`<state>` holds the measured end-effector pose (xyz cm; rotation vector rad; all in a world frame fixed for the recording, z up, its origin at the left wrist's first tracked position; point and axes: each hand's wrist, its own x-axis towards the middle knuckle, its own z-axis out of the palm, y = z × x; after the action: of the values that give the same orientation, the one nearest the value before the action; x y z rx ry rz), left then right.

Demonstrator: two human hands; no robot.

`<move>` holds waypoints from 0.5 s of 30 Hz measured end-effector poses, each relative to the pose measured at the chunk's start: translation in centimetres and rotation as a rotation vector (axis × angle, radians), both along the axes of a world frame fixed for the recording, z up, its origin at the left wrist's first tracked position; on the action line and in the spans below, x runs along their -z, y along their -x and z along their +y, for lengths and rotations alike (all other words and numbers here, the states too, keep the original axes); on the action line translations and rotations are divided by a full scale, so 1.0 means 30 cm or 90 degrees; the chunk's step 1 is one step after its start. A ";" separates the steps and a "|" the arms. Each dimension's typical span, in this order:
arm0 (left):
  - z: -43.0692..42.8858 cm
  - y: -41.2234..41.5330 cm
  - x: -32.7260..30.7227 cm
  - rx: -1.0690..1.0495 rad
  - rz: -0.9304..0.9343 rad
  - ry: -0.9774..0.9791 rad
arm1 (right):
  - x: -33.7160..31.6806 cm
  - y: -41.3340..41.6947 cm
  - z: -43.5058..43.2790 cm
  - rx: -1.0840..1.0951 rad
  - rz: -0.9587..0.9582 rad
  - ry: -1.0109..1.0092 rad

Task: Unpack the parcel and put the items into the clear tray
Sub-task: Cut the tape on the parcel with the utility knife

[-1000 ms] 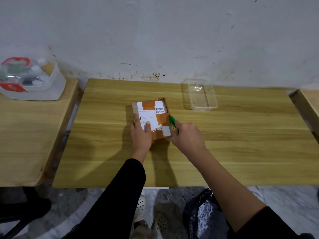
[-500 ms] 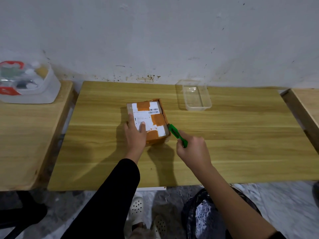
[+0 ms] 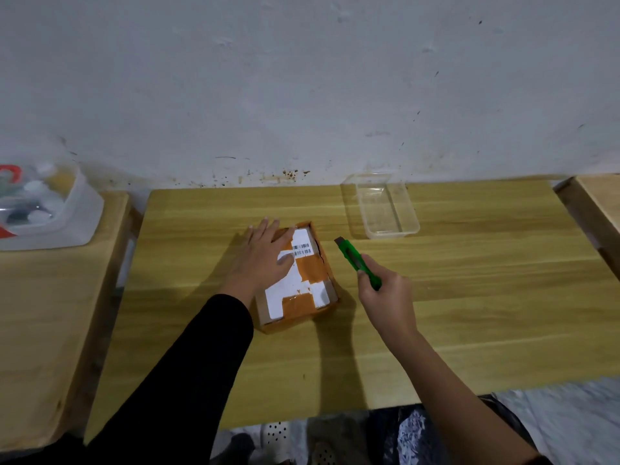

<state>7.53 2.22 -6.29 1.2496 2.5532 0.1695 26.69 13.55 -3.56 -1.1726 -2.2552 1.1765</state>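
A small cardboard parcel (image 3: 302, 286) with orange tape and a white label lies in the middle of the wooden table (image 3: 469, 313). My left hand (image 3: 265, 256) rests flat on its far left part, fingers spread. My right hand (image 3: 385, 290) grips a green utility knife (image 3: 357, 261) just right of the parcel, blade tip pointing away and clear of the box. A slit shows along the parcel's right top edge. The clear tray (image 3: 382, 206) stands empty at the back of the table, right of the parcel.
A white bin (image 3: 50, 209) with assorted items sits on a second table at the left. Another wooden surface (image 3: 593, 203) adjoins at the right. A dark bag (image 3: 412, 431) and shoes lie on the floor below the table's front edge.
My right hand drew the knife back off the parcel's right edge and now holds it to the right. My left hand slid from the near end up to the far left of the parcel.
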 end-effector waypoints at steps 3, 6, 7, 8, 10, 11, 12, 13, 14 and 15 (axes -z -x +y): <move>-0.005 0.025 0.009 0.017 0.057 0.031 | 0.012 0.026 0.019 0.014 0.007 0.001; 0.007 0.017 0.005 -0.096 0.093 0.036 | 0.012 0.050 0.031 0.028 0.008 0.008; 0.012 0.014 0.000 -0.171 0.087 0.034 | 0.010 0.054 0.034 0.032 0.009 0.011; 0.014 0.011 -0.007 -0.252 0.068 0.035 | 0.006 0.057 0.036 0.034 0.010 0.012; 0.004 0.003 -0.023 -0.385 0.018 0.038 | -0.001 0.054 0.034 0.027 0.014 0.008; -0.006 -0.003 -0.027 -0.420 -0.002 0.033 | -0.004 0.052 0.031 0.021 0.016 0.009; -0.019 -0.016 -0.033 -0.441 -0.017 0.021 | -0.008 0.050 0.025 0.015 0.017 0.014; -0.032 -0.034 -0.036 -0.451 -0.026 0.004 | -0.011 0.047 0.019 0.011 0.015 0.018; -0.044 -0.057 -0.035 -0.454 -0.031 -0.014 | -0.015 0.045 0.012 0.009 0.012 0.023; -0.054 -0.086 -0.031 -0.457 -0.035 -0.030 | -0.016 0.043 0.006 0.006 0.007 0.023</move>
<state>10.11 0.60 -5.36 0.2805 2.8390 0.4027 25.39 13.73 -3.08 -1.1860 -2.2259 1.2231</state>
